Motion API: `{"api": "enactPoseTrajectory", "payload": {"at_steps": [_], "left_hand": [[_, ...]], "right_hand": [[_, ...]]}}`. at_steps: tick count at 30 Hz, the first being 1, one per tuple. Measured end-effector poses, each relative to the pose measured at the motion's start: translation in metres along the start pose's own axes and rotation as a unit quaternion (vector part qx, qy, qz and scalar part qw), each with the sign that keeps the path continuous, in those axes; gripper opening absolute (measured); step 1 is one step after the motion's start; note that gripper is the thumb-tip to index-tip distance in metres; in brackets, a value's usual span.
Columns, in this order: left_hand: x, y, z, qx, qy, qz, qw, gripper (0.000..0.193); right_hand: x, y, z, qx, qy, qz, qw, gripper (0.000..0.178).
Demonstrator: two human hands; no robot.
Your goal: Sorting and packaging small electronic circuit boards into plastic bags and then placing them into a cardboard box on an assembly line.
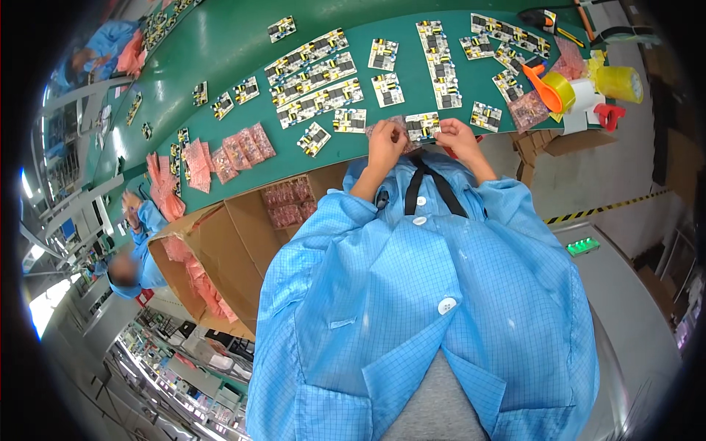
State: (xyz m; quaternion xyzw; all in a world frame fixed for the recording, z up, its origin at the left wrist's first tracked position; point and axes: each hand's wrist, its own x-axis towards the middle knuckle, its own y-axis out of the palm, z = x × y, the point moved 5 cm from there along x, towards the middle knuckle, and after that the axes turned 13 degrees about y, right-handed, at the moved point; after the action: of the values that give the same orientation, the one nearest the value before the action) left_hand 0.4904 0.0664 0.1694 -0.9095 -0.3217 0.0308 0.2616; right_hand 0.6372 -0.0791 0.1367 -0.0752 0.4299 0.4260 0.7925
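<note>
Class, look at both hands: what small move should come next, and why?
Probably ease the circuit board into the pink bubble bag: the left hand is at the bag, the right hand holds the board's right edge, and the board's top looks uncovered, while pink packs lie on the green table.

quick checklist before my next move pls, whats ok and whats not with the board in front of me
1. Right hand on the circuit board: ok, at its right edge.
2. Left hand gripping the pink bubble wrap: cannot tell, it may only be touching it.
3. Circuit board fully covered by the wrap: not ok, its component side shows bare.
4. Orange tape dispenser clear of both hands: ok, off to the right.
5. Cardboard box open: ok, pink packs show inside.
6. Co-worker's hand clear of yours: ok, far to the left.
</note>
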Motion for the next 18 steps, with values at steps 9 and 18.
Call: {"api": "enactPoseTrajectory", "payload": {"at_steps": [9,18], "left_hand": [[-0.006,-0.012,-0.009,-0.031,0.024,-0.080,0.996,0.009],[0.009,-0.027,-0.046,0.078,0.127,-0.026,0.988,0.011]], "right_hand": [[-0.003,0.009,0.020,-0.156,0.040,0.016,0.987,0.028],[-0.011,0.010,0.033,-0.124,0.046,-0.034,0.991,0.031]]}}
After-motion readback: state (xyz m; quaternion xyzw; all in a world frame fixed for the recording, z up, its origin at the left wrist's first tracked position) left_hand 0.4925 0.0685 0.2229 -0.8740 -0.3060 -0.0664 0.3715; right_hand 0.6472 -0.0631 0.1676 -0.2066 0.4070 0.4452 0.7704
